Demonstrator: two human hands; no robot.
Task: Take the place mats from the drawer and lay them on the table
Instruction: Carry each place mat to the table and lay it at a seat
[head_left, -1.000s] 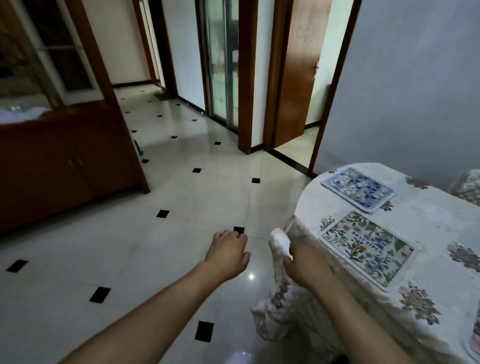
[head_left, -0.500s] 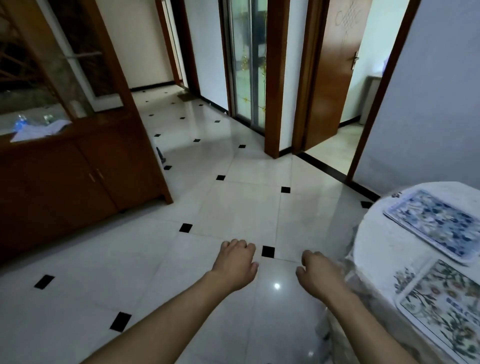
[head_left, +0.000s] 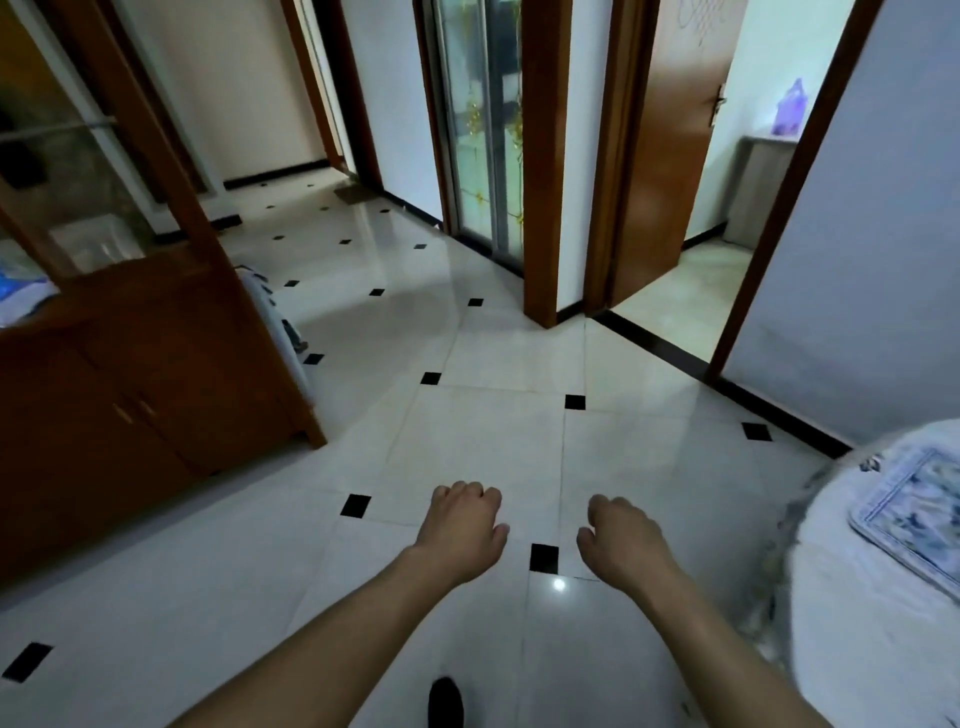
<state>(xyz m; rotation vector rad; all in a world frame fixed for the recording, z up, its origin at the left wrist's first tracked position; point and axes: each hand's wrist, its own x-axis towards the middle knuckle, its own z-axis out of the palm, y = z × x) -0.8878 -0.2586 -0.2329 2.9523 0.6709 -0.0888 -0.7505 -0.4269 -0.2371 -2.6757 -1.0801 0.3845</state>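
One blue-and-white floral place mat (head_left: 914, 512) lies flat on the cloth-covered table (head_left: 852, 649), at right edge.

1. the left hand (head_left: 460, 535) and the right hand (head_left: 621, 540) are seen bare, and only their backs are shown to the camera.
2. the left forearm (head_left: 332, 639) and the right forearm (head_left: 727, 654) are left uncovered all the way to the lower edge of the view.
3. one shoe (head_left: 445, 701) is glimpsed at the lower edge: a black, rounded toe, whose finer details are lost in blur.
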